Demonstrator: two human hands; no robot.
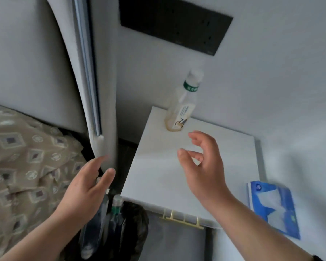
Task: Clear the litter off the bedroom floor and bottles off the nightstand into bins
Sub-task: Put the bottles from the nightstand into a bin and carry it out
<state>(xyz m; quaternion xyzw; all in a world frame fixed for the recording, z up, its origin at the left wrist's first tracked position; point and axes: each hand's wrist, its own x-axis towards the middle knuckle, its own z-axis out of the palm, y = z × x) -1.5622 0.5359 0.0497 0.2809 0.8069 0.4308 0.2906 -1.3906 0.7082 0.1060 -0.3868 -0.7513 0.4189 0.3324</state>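
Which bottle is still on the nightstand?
The tall bottle with the green neck band, upright at the nightstand's back edge. The others already sit in the black-lined bin.

Grey wall (271, 72), black socket panel (175, 23), padded headboard (26, 63).

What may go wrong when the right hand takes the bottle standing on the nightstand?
1. The tall clear plastic bottle with a green neck band stands at the far edge of the white nightstand; a nudge from the open right hand might tip it.
2. The black-lined bin below already holds bottles; another may not fit well.
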